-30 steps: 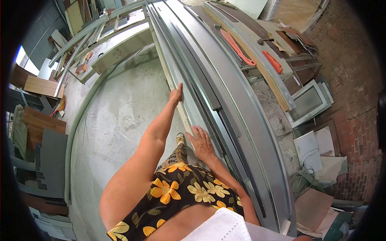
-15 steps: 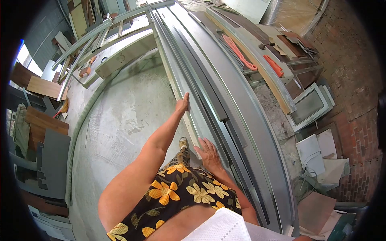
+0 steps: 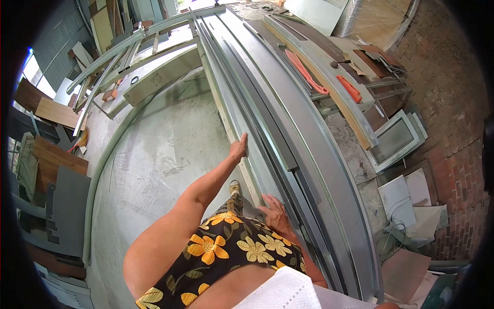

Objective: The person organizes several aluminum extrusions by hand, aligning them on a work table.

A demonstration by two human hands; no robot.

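Observation:
Long grey metal profiles (image 3: 303, 139) lie side by side on a long bench that runs from far to near. My left hand (image 3: 239, 147) rests on the pale outer profile at the bench's left edge, its fingers closed around or pressed on that edge. Nearer my body, my right hand (image 3: 277, 212) lies on the same outer profile with its fingers spread. A narrow dark grey profile (image 3: 280, 147) with a cut end lies just right of my hands.
An orange-red long tool (image 3: 309, 74) and an orange object (image 3: 349, 88) lie on the bench at the right. A framed glass panel (image 3: 396, 141) leans beyond it. A grey hose (image 3: 105, 154) curves across the floor at left. Metal frames (image 3: 146, 46) stand far left.
Both my hands have moved a little toward my body and to the right along the edge. The dark profile's cut end also sits slightly nearer to me.

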